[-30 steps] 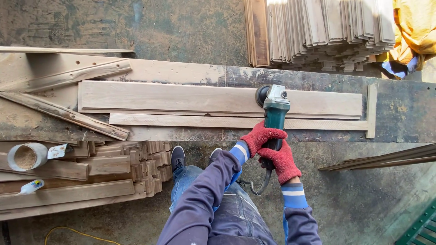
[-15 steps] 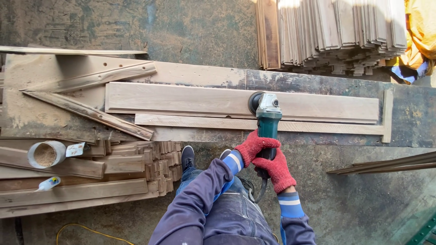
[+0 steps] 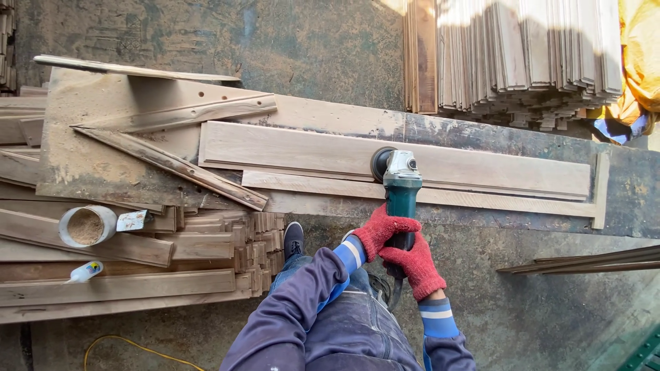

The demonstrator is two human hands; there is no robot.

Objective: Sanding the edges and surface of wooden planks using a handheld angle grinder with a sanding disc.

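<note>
— Where do we stand now with our hands?

— We hold the green angle grinder [image 3: 400, 187] with both. Our left hand [image 3: 382, 229], in a red glove, has its grip pressed together around the body of the tool, and our right hand [image 3: 415, 264] has its grip closed around the rear of the handle, just behind the left one. The black disc of the grinder lies on the long pale board [image 3: 309, 148], near the near edge of this board and about at the middle of its length.

— How is the room along the edges?

— The board lies flat on the counter [image 3: 481, 134] and runs left to right. A narrow strip [image 3: 481, 199] lies just beside its near edge, and a short cross piece [image 3: 601, 190] stands at the right end, touching the strip. To the left of the disc the board is free up to its end, where slanted old battens [image 3: 172, 163] lie. To the right it is free up to the cross piece.

— And the surface and the room around us?

— The counter is dark and worn, with sawdust at the left. Behind it a stack of thin planks [image 3: 522, 55] stands. At our left lies a pile of short boards [image 3: 137, 254], with a can of sawdust [image 3: 86, 226] on it. The floor [image 3: 536, 309] is rough concrete.
</note>
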